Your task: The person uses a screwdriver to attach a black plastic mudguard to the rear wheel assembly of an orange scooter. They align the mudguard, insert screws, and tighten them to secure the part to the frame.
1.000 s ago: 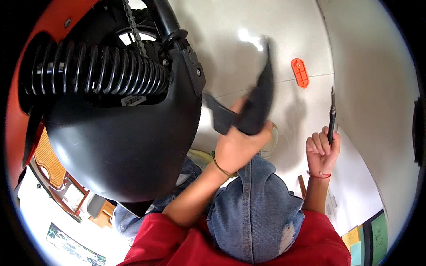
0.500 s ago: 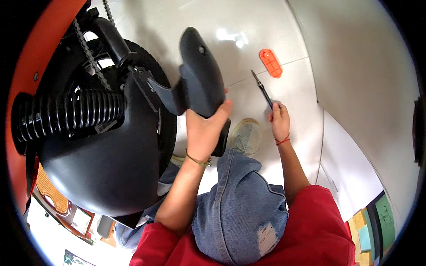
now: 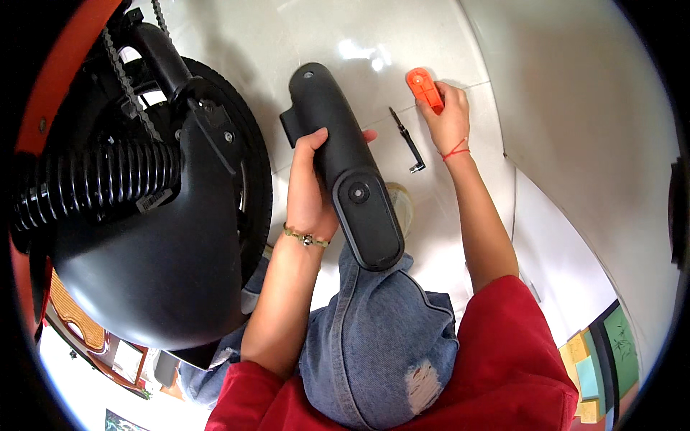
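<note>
My left hand (image 3: 310,190) is wrapped round a long black plastic cover (image 3: 336,136) with rounded ends, holding it above my knee. An oval recess with a round screw hole shows at its near end, and a side flap juts out on its left. On the tiled floor, my right hand (image 3: 451,118) pinches an orange oval plastic cap (image 3: 421,85) by its near end. A slim dark screwdriver-like tool (image 3: 407,142) with a bent silver end lies on the floor beside that hand, touched by neither hand.
At the left stands a vehicle's wheel (image 3: 248,136) with a black mudguard (image 3: 151,266), a coil spring (image 3: 108,179) and a chain (image 3: 129,79). A pale panel (image 3: 589,108) rises on the right. My denim-covered knee (image 3: 377,337) is below the cover.
My right hand has put the tool down on the floor and taken hold of the orange cap. My left hand has turned the black cover so its recessed face shows.
</note>
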A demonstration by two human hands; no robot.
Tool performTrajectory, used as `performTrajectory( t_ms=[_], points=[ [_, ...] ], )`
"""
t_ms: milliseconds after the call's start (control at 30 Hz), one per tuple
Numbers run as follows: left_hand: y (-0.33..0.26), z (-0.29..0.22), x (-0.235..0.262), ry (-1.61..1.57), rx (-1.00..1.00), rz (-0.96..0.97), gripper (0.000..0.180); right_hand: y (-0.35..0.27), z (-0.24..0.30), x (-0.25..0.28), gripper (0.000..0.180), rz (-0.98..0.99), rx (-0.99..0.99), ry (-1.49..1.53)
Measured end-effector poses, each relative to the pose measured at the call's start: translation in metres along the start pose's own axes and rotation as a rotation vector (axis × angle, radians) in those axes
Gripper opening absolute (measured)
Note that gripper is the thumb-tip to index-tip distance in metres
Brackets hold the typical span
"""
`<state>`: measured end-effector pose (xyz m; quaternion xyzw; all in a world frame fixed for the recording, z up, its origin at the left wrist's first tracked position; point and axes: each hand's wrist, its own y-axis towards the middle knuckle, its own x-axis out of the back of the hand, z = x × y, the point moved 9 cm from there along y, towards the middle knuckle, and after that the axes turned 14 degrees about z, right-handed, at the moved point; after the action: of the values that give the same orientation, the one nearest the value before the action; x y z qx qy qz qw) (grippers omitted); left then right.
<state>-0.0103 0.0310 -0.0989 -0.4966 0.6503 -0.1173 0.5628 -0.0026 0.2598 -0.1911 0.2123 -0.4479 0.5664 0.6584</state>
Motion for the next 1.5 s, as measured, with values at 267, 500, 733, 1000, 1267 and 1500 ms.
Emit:
performTrajectory(
  t_ms=[267, 500, 733, 1000, 1267, 1500],
  points=[
    [0.003, 0.024, 0.008, -0.142, 0.064, 0.039, 0.052, -0.019, -0.005, -0.021, 0.03, 0.363, -0.32, 0.939],
    [0.0, 0.022, 0.038, -0.079, -0.027, -0.082, 0.048, -0.09, 0.118, 0.033, 0.043, 0.727, -0.238, 1.126],
    [0.003, 0.019, 0.041, 0.068, -0.197, -0.18, 0.042, -0.11, 0.143, 0.067, 0.051, 0.573, 0.043, 0.499],
    [-0.005, 0.025, 0.057, 0.026, -0.326, -0.41, 0.042, -0.113, 0.156, 0.042, 0.057, 0.5, 0.058, 0.503],
    [-0.008, 0.007, 0.051, 0.199, -0.516, -0.508, 0.04, -0.116, 0.155, 0.035, 0.058, 0.511, 0.086, 0.542],
    [-0.004, 0.017, 0.053, -0.013, -0.473, -0.418, 0.039, -0.125, 0.15, 0.034, 0.057, 0.507, 0.175, 0.556]
  ],
)
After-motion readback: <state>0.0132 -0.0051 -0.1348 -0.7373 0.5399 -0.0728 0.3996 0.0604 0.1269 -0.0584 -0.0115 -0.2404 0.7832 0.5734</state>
